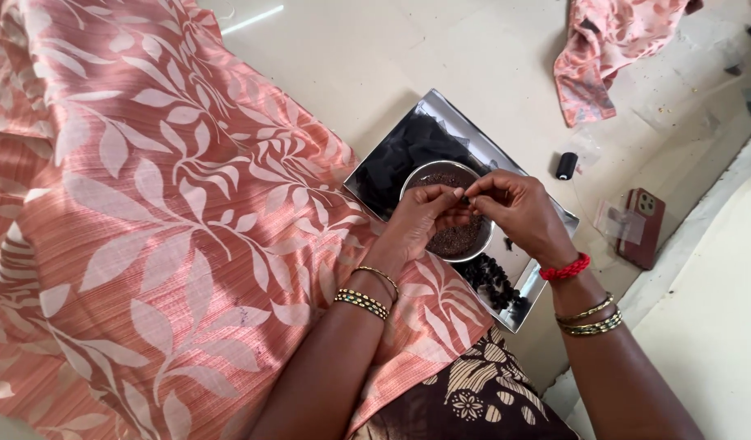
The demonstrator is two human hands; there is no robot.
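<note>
My left hand (416,224) and my right hand (518,212) meet fingertip to fingertip above a small steel bowl (481,244) filled with tiny dark beads. Between the pinched fingers is something very small and dark, too small to name. The bowl stands on a shiny steel tray (375,175) that also carries black fabric pieces (416,147) at its far end and a heap of black beaded pieces (497,281) at its near end. Bangles circle both wrists; a red thread is on the right one.
A large pink cloth with pale leaf print (163,212) covers my lap and the floor on the left. A black thread spool (566,165), a phone in a reddish case (643,224) and another pink cloth piece (607,49) lie on the pale floor to the right.
</note>
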